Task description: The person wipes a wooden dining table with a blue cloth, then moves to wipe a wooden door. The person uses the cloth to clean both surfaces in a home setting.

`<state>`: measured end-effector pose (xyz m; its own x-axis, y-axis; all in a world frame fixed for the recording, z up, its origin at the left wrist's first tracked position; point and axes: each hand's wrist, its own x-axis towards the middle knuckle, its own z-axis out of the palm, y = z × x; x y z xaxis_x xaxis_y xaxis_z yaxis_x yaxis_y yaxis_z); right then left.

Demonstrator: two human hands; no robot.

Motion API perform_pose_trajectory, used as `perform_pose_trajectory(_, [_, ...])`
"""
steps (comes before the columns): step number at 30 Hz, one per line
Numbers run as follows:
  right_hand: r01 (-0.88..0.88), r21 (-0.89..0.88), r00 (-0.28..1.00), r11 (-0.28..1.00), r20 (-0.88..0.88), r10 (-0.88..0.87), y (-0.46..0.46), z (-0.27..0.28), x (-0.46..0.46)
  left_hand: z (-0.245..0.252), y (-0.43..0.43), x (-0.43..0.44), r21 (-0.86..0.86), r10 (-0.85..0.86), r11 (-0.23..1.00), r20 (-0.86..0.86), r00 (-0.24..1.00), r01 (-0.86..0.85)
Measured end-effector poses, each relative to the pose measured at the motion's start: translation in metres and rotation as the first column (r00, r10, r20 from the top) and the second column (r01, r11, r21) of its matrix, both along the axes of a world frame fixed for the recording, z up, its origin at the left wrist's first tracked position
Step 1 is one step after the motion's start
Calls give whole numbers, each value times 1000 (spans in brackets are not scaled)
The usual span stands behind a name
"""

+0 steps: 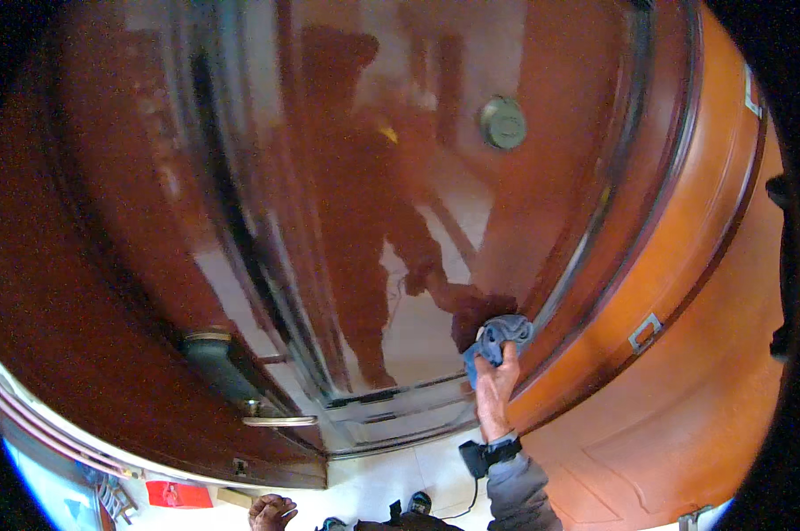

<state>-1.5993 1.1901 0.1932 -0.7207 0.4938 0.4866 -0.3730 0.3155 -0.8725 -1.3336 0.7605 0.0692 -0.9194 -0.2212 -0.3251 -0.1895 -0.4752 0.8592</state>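
My right hand (496,385) grips a bunched blue-grey cloth (499,338), which rests against the lower right part of a glossy reddish-brown door (400,199). The door mirrors a dark figure. At the bottom edge of the view is my left hand (271,512), its fingers curled and away from the door. No object shows in it, and its inner side is hidden. A black strap with a small box (489,456) circles my right wrist, and a cable runs from it.
A lever handle (280,421) on a dark plate sticks out at lower left. A round grey-green fitting (504,123) sits on the panel. Orange-brown framing with a metal plate (645,333) curves along the right. On the pale floor lie a red item (179,494) and my shoe (420,502).
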Motion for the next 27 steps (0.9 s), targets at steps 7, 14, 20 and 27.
perform_pose_trajectory(7, [-256,420,966,870,81,246,-171,25,31,3,-39,20,64,54,997,-48,997,-51])
perform_pose_trajectory(14, [-740,286,672,608,279,686,-259,51,42,-3,-72,32,125,93,988,-36,995,-87])
perform_pose_trajectory(20, [-739,-358,587,570,73,807,-144,48,66,-2,-66,28,44,105,994,4,995,-105])
perform_pose_trajectory(27, [-141,-451,989,881,-15,150,47,25,80,-9,-29,-8,25,-31,999,-9,999,31])
